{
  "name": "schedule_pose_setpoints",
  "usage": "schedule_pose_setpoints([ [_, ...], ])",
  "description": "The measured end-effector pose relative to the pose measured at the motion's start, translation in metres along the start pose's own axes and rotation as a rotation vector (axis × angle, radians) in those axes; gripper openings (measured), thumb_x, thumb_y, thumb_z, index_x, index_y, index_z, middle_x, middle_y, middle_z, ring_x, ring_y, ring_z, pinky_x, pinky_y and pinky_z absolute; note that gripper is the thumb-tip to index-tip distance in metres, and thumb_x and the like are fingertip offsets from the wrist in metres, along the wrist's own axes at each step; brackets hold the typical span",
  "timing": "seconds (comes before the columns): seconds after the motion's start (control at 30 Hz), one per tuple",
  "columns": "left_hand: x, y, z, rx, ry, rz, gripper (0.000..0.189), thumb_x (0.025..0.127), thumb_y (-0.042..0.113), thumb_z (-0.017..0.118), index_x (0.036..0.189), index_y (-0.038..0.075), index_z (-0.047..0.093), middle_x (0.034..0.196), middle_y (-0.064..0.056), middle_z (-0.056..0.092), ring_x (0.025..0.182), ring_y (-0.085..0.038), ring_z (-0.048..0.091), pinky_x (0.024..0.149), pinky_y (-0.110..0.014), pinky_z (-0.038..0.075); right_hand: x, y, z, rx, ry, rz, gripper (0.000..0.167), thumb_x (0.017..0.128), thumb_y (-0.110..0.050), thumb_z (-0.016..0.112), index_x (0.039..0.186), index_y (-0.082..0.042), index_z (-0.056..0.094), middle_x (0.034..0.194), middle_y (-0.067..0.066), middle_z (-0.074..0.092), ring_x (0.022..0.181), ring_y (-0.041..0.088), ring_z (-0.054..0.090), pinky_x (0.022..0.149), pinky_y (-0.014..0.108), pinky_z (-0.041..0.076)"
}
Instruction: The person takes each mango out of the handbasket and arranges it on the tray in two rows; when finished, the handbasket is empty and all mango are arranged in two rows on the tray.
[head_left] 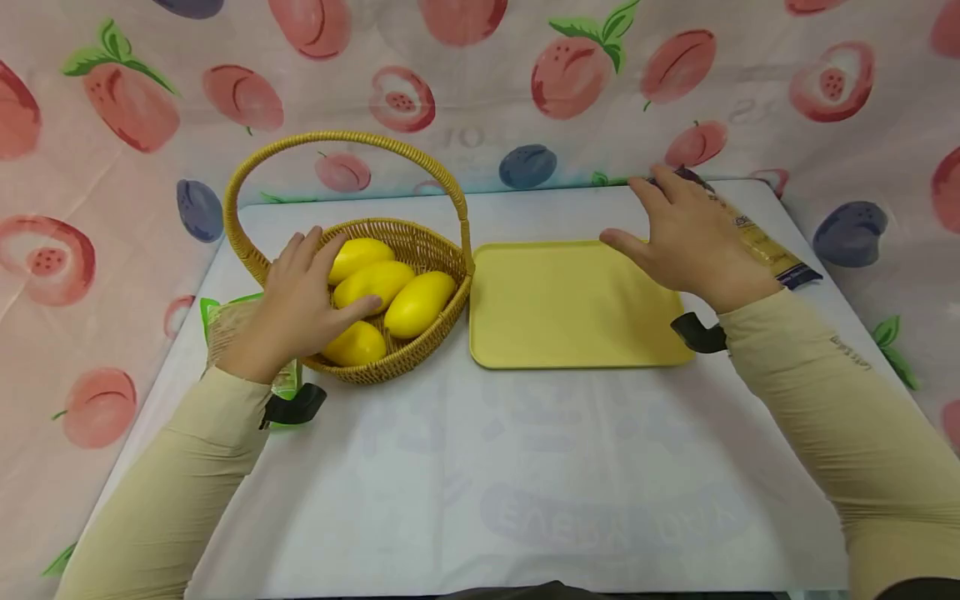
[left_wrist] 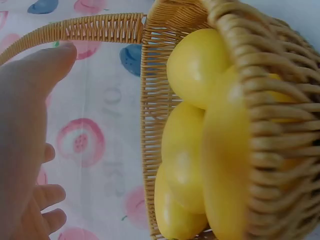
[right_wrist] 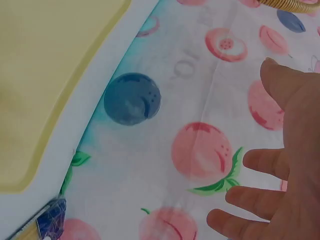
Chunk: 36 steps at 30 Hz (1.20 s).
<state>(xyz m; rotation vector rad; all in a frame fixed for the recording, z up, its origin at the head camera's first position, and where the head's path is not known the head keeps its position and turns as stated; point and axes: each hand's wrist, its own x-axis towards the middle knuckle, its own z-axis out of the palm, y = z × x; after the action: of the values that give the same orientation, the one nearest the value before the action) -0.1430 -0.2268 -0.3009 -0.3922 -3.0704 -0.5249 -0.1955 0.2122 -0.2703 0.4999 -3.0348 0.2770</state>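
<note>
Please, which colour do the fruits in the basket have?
The fruits are plain yellow; the head view shows them best.

A pale fabric backdrop (head_left: pixel 465 92) printed with pinkish-red peaches (head_left: pixel 572 77), dark blue plums (head_left: pixel 528 167) and green leaves (head_left: pixel 619 23) rises behind and beside a white table cover (head_left: pixel 420 517), which bears faint lettering (head_left: pixel 543 523) reading "EVERY DAY" towards its near edge.

Right hand (right_wrist: pixel 300 155): thumb (right_wrist: pixel 282 85) and three fingers (right_wrist: pixel 255 200) visible, spread apart. Cloth (right_wrist: pixel 120 172): white, beyond the fingertips, printed with pink fruit, green leaves and a blue plum (right_wrist: pixel 132 99). Tray (right_wrist: pixel 40 75): pale yellow, well past the fingertips, part visible. Table (right_wrist: pixel 82 105): white strip, between tray and cloth. Packet (right_wrist: pixel 51 220): blue-ended, well out from the fingers, mostly cut off. Handle (right_wrist: pixel 290 5): woven, beyond the thumb, part visible.
</note>
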Motion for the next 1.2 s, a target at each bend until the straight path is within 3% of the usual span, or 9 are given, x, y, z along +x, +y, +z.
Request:
schedule_pose_setpoints([
  [0.37,-0.022,-0.009,0.007,-0.046,0.056,-0.006,0.094,0.091,0.054,0.067,0.154,-0.004,0.028,0.159,-0.032,0.015,0.145,-0.052,0.008,0.115,-0.063,0.006,0.001,-0.019,0.01,0.021,-0.042,-0.007,0.086,0.098,-0.062,0.049,0.157,-0.002,0.029,0.16,0.028,0.02,0.141,0.053,0.025,0.106,0.072,0.024],
  [0.6,-0.033,-0.016,0.013,-0.081,0.07,-0.026,0.094,0.091,0.051,0.067,0.154,-0.005,0.026,0.16,-0.03,0.015,0.146,-0.05,0.007,0.115,-0.064,0.006,0.002,-0.03,0.02,0.036,-0.019,-0.062,0.081,0.098,-0.054,0.057,0.153,0.001,0.034,0.158,0.028,0.025,0.14,0.05,0.029,0.11,0.065,0.026],
  [0.9,-0.048,-0.027,0.021,-0.128,0.082,-0.07,0.092,0.092,0.052,0.066,0.156,-0.001,0.026,0.159,-0.03,0.016,0.148,-0.046,0.007,0.114,-0.065,0.008,0.005,-0.05,0.036,0.084,-0.056,-0.099,0.079,0.099,-0.053,0.056,0.154,-0.001,0.035,0.158,0.027,0.026,0.14,0.049,0.031,0.109,0.065,0.028],
  [1.2,-0.061,-0.03,0.029,-0.175,0.123,-0.096,0.09,0.093,0.049,0.065,0.156,-0.001,0.025,0.161,-0.029,0.013,0.147,-0.048,0.011,0.111,-0.07,0.011,0.004,-0.066,0.05,0.156,-0.037,-0.172,0.075,0.097,-0.048,0.063,0.152,-0.003,0.04,0.156,0.022,0.034,0.139,0.044,0.036,0.109,0.06,0.032],
])
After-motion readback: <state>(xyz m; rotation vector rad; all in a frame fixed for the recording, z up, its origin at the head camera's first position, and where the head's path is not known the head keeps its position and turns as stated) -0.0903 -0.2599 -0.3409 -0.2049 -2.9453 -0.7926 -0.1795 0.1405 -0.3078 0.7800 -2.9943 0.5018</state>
